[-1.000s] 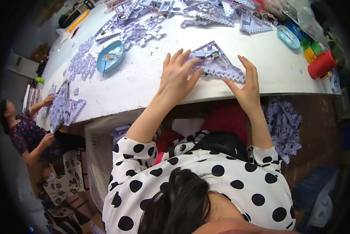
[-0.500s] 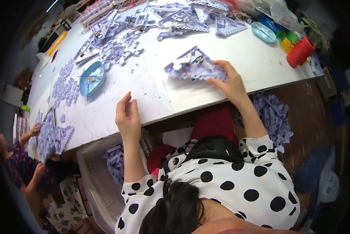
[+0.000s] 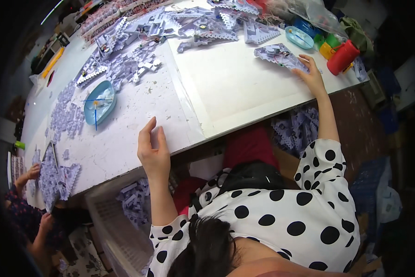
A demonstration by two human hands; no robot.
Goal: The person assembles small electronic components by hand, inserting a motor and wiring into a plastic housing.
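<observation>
My right hand (image 3: 314, 79) grips the right edge of a pale lavender plastic piece (image 3: 277, 54) between thumb and fingers. This piece is roughly triangular with a toothed edge, and small wires and parts show on its upper face. It is low over the right part of the white table (image 3: 226, 94); whether it touches the top I cannot tell. My left hand (image 3: 154, 150) is at the table's near edge, thumb and fingers apart, with nothing in it. Bare tabletop separates it from a light blue dish (image 3: 106, 105), which holds white stuff and thin blue sticks.
Similar toothed plastic pieces (image 3: 203, 30) are heaped at the back. Small lavender bits (image 3: 66, 113) lie on the left. A red cylinder (image 3: 343, 57) and another blue dish (image 3: 299, 37) stand far right. At left, a co-worker's hand (image 3: 33, 172) is beside a pan of bits. A crate (image 3: 106, 207) sits below.
My right hand has carried the plastic piece right and farther back across the table. My left hand has hardly moved and stays empty. The view has shifted slightly.
</observation>
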